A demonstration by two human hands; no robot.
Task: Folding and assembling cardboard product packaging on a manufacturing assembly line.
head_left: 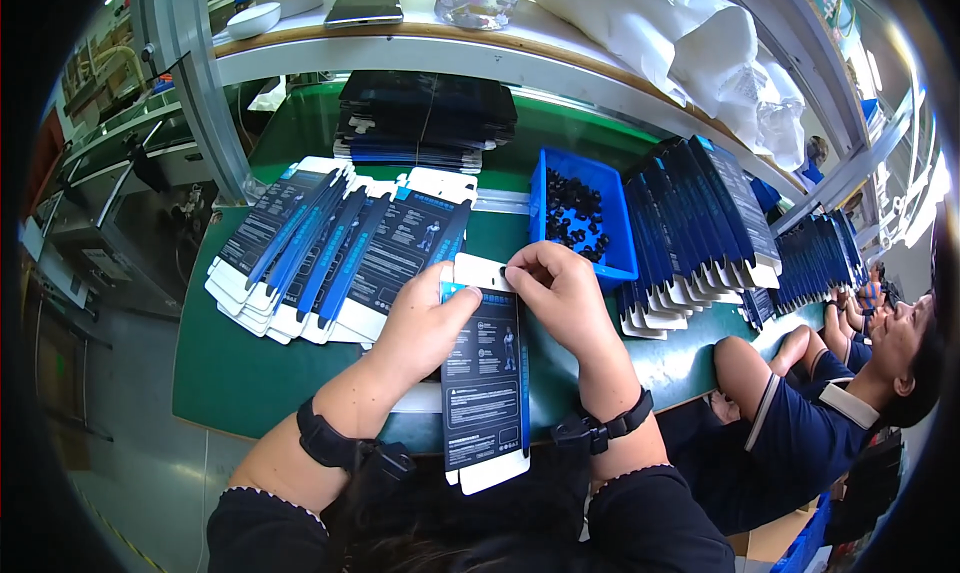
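A flattened dark-blue and black cardboard box (485, 393) with white end flaps lies upright in front of me, its printed face up. My left hand (425, 318) grips its upper left edge, thumb on the front. At the white top flap, my right hand (565, 298) is closed in a pinch. A small dark piece shows at its thumb and fingertip against the flap; it looks like the small black plastic parts (575, 205) in the blue bin (628, 235) just beyond. Its exact shape is hidden by my fingers.
Overlapping flat boxes (310, 243) lie to the left on the green table (220, 373). Boxes are bundled at the back (425, 113), and a row of boxes (690, 218) stands right of the bin. A shelf (420, 55) crosses above. A co-worker (820, 423) sits close on the right.
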